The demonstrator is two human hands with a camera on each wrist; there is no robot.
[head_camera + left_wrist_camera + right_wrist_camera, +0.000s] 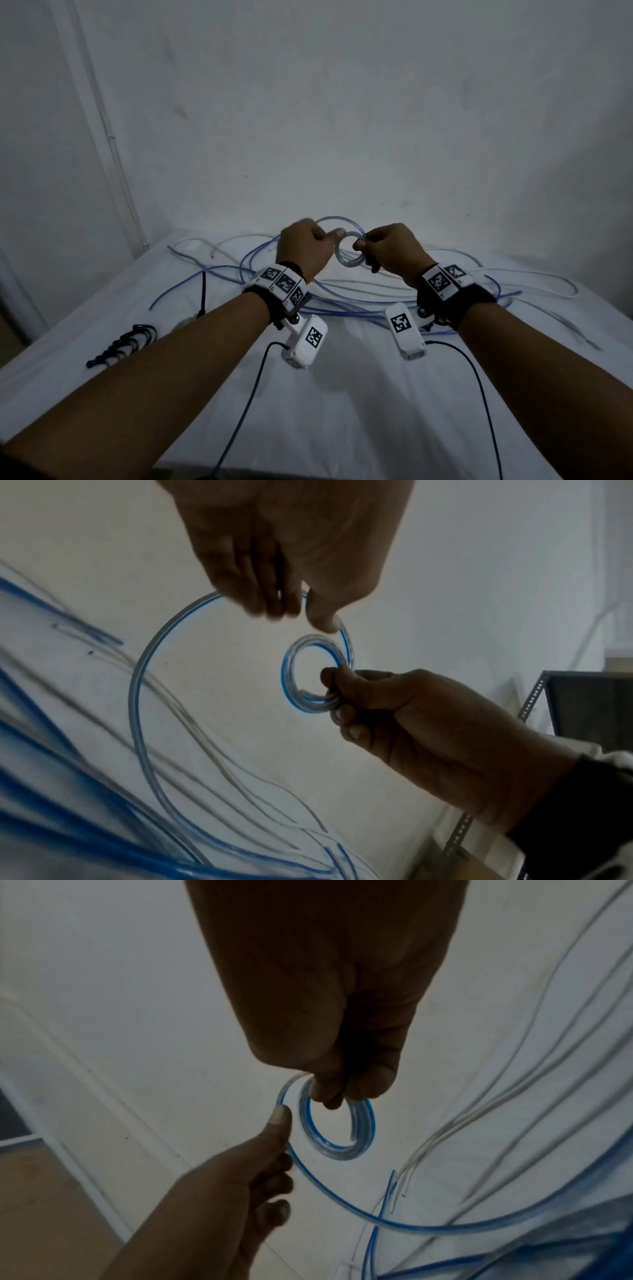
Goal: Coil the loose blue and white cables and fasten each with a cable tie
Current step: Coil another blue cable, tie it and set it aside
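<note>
Blue cable, a clear tube with a blue stripe, is wound into a small tight coil held up in the air between both hands, above the far middle of the white sheet that covers the work surface. Right hand pinches the coil's rim, thumb and curled fingers closed round several turns. Left hand grips the loose run of the same cable, fingers curled about it and the thumb stretched along it toward the coil, and a wider loop arches over between the two hands. From there the cable trails down to the sheet, where long blue loops lie tangled with the white cable, which spreads toward the right edge. Black cable ties sit in a bunch near the sheet's left edge, and one more black tie lies just beyond them. Behind the surface stands a plain white wall. Left wrist view shows a metal shelving frame off to one side.
</note>
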